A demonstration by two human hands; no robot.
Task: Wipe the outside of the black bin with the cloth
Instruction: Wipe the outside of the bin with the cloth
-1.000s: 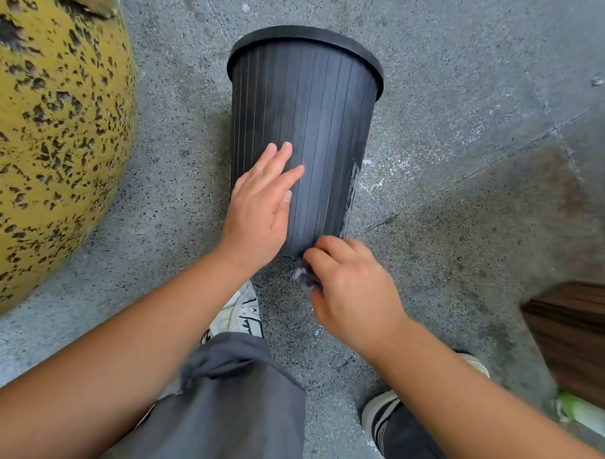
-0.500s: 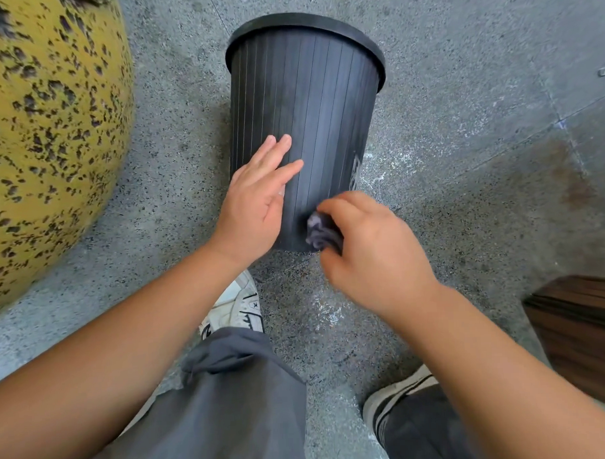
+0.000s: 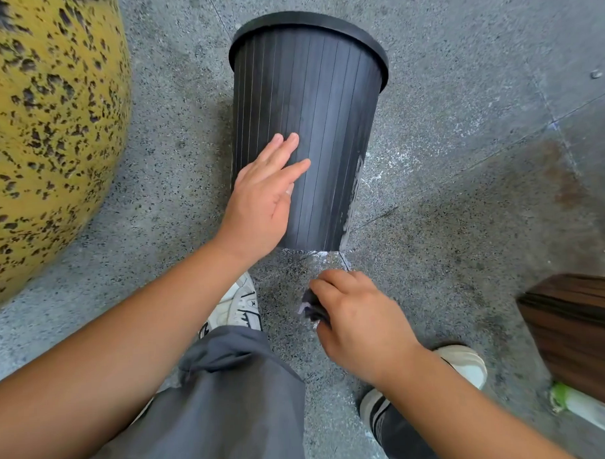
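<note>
My left hand rests flat on the black bin; my right hand, just below its base, grips the cloth. Pressing sideways could probably topple it.

The black bin is seen to be of matt plastic, ribbed with fine vertical grooves and rimmed by a smooth band; a pale, chalky smear is shown down its right edge near the base; the cloth is dark, soft and crumpled; the floor is made of grey speckled stone, rough-grained, scored by thin joints and dusted white beside the bin; the yellow boulder is coated in dull paint, pitted and flaked with dark patches; the box is faced with dark wood grain, faintly glossy; the trousers are of grey woven cloth, matt and creased.
</note>
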